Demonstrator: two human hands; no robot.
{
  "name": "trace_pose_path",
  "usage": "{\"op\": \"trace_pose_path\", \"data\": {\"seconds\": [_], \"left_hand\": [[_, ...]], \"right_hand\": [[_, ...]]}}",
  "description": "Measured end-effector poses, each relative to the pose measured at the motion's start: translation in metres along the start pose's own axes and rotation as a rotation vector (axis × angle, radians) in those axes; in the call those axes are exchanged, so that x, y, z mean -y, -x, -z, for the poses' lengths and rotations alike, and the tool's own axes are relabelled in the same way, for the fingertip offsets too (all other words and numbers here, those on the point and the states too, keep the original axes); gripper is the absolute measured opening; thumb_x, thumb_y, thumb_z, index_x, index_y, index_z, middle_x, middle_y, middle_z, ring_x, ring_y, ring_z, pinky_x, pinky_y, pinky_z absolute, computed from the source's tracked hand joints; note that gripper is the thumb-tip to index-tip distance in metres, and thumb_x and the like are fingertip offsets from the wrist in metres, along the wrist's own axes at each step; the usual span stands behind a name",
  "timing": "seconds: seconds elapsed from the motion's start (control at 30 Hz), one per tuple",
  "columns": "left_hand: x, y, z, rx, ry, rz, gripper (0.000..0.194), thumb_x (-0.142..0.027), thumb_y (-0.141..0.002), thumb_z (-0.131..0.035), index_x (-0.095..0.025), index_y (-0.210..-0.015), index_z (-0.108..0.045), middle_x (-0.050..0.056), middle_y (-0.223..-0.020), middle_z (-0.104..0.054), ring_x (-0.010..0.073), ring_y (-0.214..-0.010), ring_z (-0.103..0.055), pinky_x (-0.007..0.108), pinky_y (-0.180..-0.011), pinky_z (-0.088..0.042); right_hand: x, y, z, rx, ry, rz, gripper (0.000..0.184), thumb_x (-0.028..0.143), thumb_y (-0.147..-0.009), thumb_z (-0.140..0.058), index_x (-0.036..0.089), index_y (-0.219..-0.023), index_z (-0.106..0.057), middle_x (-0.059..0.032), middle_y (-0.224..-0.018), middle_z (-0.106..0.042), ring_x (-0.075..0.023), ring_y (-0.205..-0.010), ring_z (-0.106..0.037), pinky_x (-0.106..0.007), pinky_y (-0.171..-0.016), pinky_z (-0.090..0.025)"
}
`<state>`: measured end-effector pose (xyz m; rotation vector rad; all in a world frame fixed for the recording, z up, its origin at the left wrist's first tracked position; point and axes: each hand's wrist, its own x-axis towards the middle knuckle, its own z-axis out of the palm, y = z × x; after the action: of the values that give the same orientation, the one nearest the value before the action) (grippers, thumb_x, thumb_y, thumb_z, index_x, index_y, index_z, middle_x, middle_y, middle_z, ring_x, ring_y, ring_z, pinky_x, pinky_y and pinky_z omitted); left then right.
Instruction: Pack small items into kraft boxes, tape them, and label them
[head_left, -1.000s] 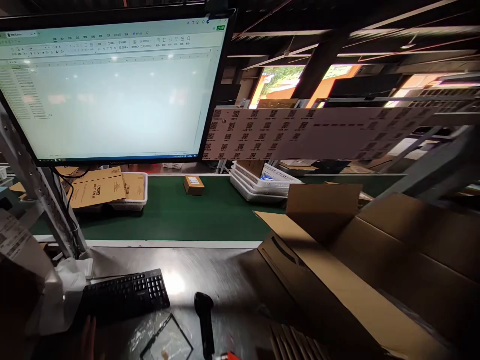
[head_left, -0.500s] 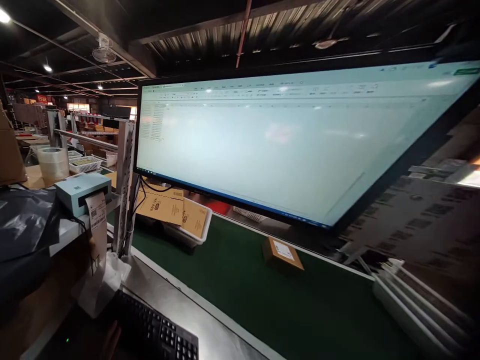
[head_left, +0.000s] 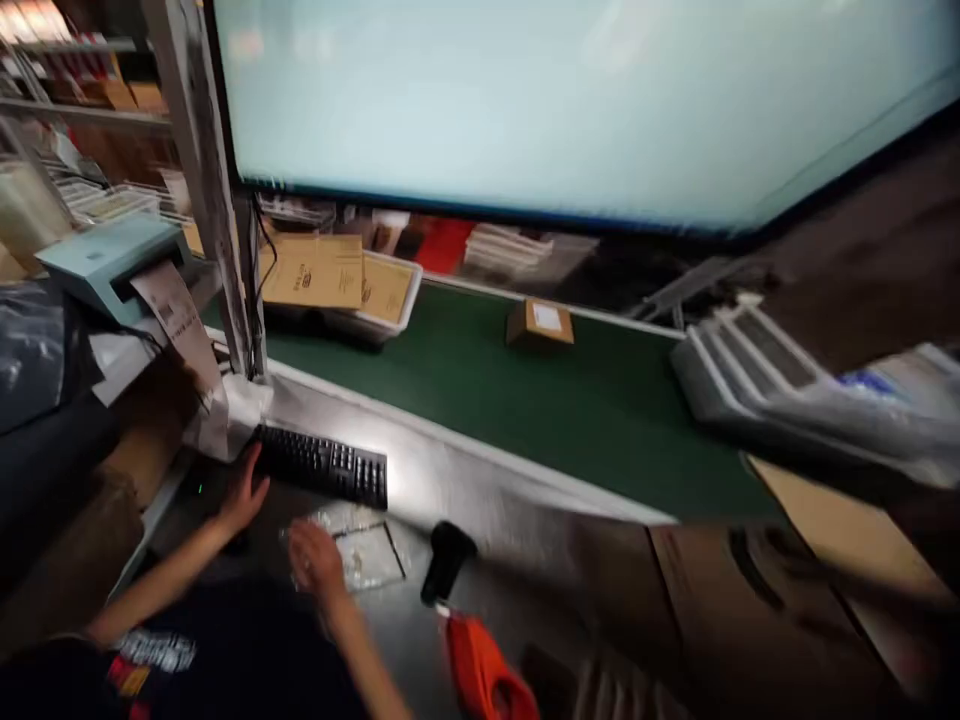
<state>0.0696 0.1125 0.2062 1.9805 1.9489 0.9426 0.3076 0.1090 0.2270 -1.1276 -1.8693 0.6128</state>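
Note:
My left hand (head_left: 241, 492) rests on the steel worktop at the left end of the black keyboard (head_left: 322, 465), fingers stretched forward. My right hand (head_left: 315, 560) hovers over a clear plastic bag (head_left: 358, 548) that lies in front of the keyboard; its fingers look curled, but blur hides whether they hold anything. A black handheld scanner (head_left: 445, 562) stands just right of the bag, with an orange object (head_left: 484, 672) below it.
A large lit monitor (head_left: 570, 90) hangs above a green conveyor belt (head_left: 525, 395) carrying a small labelled carton (head_left: 540, 324). A white tray of brown envelopes (head_left: 337, 275), a label printer (head_left: 109, 262) at left, stacked white trays (head_left: 750, 370) and an open cardboard box (head_left: 787, 590) at right.
The view has swung down and right from the monitor to the worktop. Both arms and hands have come into view by the keyboard and bag.

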Motion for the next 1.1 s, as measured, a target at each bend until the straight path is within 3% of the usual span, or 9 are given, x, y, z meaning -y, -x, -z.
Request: {"op": "trace_pose_path", "data": {"seconds": [0.07,0.13,0.27,0.4,0.6,0.73,0.87,0.93,1.1], "left_hand": [[-0.005,-0.006,0.004,0.156,0.036,-0.009,0.051,-0.03,-0.109,-0.042,-0.014,-0.157,-0.048,0.019,-0.153,-0.06,0.0274,-0.142,-0.055,0.052,-0.123,-0.045],[-0.009,0.003,-0.01,0.445,0.052,-0.182,0.043,-0.027,-0.109,-0.043,-0.016,-0.147,-0.06,0.015,-0.146,-0.065,0.0255,-0.136,-0.059,0.048,-0.12,-0.046],[-0.026,0.048,-0.045,0.842,0.048,-0.515,0.04,-0.024,-0.103,-0.054,-0.014,-0.139,-0.068,0.016,-0.145,-0.069,0.0283,-0.133,-0.06,0.045,-0.114,-0.048],[-0.036,0.083,-0.067,0.889,0.05,-0.574,0.046,-0.021,-0.093,-0.067,-0.013,-0.138,-0.069,0.018,-0.148,-0.069,0.0274,-0.128,-0.065,0.04,-0.113,-0.048],[-0.034,0.12,-0.068,0.835,0.081,-0.54,0.045,-0.018,-0.099,-0.04,0.012,-0.12,-0.067,0.027,-0.15,-0.063,0.0306,-0.142,-0.058,0.045,-0.124,-0.038],[-0.031,0.133,-0.059,0.778,0.085,-0.459,0.049,-0.02,-0.095,-0.064,-0.006,-0.143,-0.064,0.025,-0.162,-0.055,0.0332,-0.151,-0.052,0.053,-0.132,-0.028],[-0.019,0.14,-0.055,0.721,0.083,-0.366,0.047,-0.023,-0.104,-0.045,0.006,-0.137,-0.062,0.027,-0.162,-0.053,0.031,-0.154,-0.045,0.052,-0.133,-0.023],[-0.012,0.143,-0.054,0.712,0.068,-0.338,0.046,-0.024,-0.103,-0.054,0.0,-0.14,-0.063,0.026,-0.164,-0.052,0.0318,-0.155,-0.045,0.055,-0.133,-0.024],[-0.001,0.148,-0.053,0.715,0.004,-0.313,0.053,-0.027,-0.107,-0.044,0.004,-0.148,-0.057,0.026,-0.164,-0.052,0.0319,-0.156,-0.044,0.051,-0.135,-0.021]], "right_hand": [[-0.016,0.049,0.026,-0.165,0.134,-0.309,0.029,0.042,-0.098,-0.053,0.025,-0.111,-0.072,-0.013,-0.113,-0.077,-0.0334,-0.11,-0.073,-0.058,-0.1,-0.061],[-0.035,0.082,0.053,-0.321,0.359,-0.694,0.053,0.047,-0.092,-0.057,0.012,-0.131,-0.065,-0.0276,-0.138,-0.067,-0.0432,-0.136,-0.06,-0.066,-0.117,-0.047],[-0.062,0.096,0.081,-0.268,0.423,-1.149,0.089,0.048,-0.077,-0.077,0.001,-0.145,-0.048,-0.0405,-0.156,-0.047,-0.0513,-0.15,-0.042,-0.065,-0.127,-0.031],[-0.083,0.063,0.088,-0.325,0.29,-1.277,0.069,0.036,-0.074,-0.081,0.008,-0.131,-0.056,-0.0328,-0.145,-0.06,-0.0445,-0.141,-0.051,-0.056,-0.124,-0.039],[-0.118,0.023,0.104,-0.4,0.145,-1.397,0.02,0.018,-0.08,-0.063,0.016,-0.1,-0.062,-0.0053,-0.082,-0.068,-0.0243,-0.09,-0.069,-0.034,-0.081,-0.059],[-0.087,0.045,0.102,-0.423,-0.007,-1.355,0.013,0.019,-0.08,-0.062,0.022,-0.091,-0.056,0.0077,-0.067,-0.057,-0.0136,-0.068,-0.066,-0.022,-0.063,-0.055],[-0.019,0.098,0.084,-0.351,-0.188,-1.358,0.021,0.025,-0.072,-0.071,0.024,-0.084,-0.054,0.0093,-0.063,-0.06,-0.0124,-0.06,-0.067,-0.021,-0.058,-0.057],[0.011,0.12,0.073,-0.307,-0.293,-1.367,0.027,0.03,-0.068,-0.077,0.024,-0.084,-0.057,0.0089,-0.063,-0.061,-0.0141,-0.059,-0.069,-0.025,-0.057,-0.059],[0.045,0.133,0.054,-0.193,-0.407,-1.366,0.051,0.053,-0.062,-0.087,0.024,-0.093,-0.06,0.0096,-0.054,-0.059,-0.0176,-0.05,-0.065,-0.026,-0.048,-0.049]]}}
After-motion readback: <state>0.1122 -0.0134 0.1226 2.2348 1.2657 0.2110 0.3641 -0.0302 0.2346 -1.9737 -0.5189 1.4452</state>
